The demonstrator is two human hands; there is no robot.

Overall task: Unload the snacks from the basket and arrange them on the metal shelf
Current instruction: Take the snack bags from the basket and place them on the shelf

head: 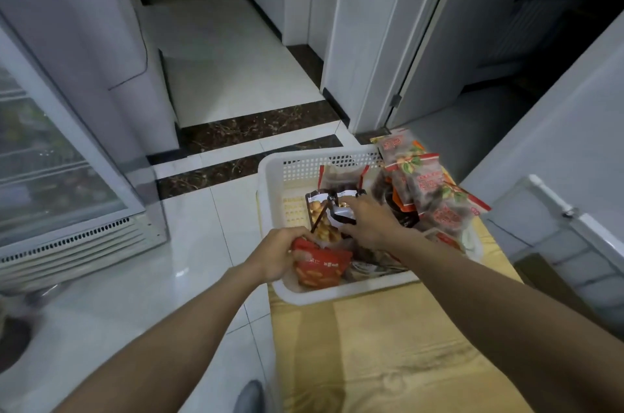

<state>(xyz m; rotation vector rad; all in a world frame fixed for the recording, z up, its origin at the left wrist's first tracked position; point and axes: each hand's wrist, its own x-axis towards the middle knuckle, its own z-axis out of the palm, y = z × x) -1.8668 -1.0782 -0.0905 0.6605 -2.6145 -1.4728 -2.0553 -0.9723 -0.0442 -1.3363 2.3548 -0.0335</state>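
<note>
A white perforated plastic basket (287,172) full of snack packets stands on a yellow cloth-covered surface (388,345). My left hand (280,253) grips the top of a red snack bag (319,269) at the basket's near left corner. My right hand (369,221) reaches into the basket and holds a black-edged clear bag of yellow round snacks (326,220). Several red-and-clear packets (425,186) lean stacked along the basket's right side. No metal shelf is in view.
A glass-door cooler (57,172) stands on the left over a glossy white tiled floor (202,243). A white door frame (368,41) and an open dark doorway lie ahead on the right. A white cabinet with a latch (567,210) stands at the right.
</note>
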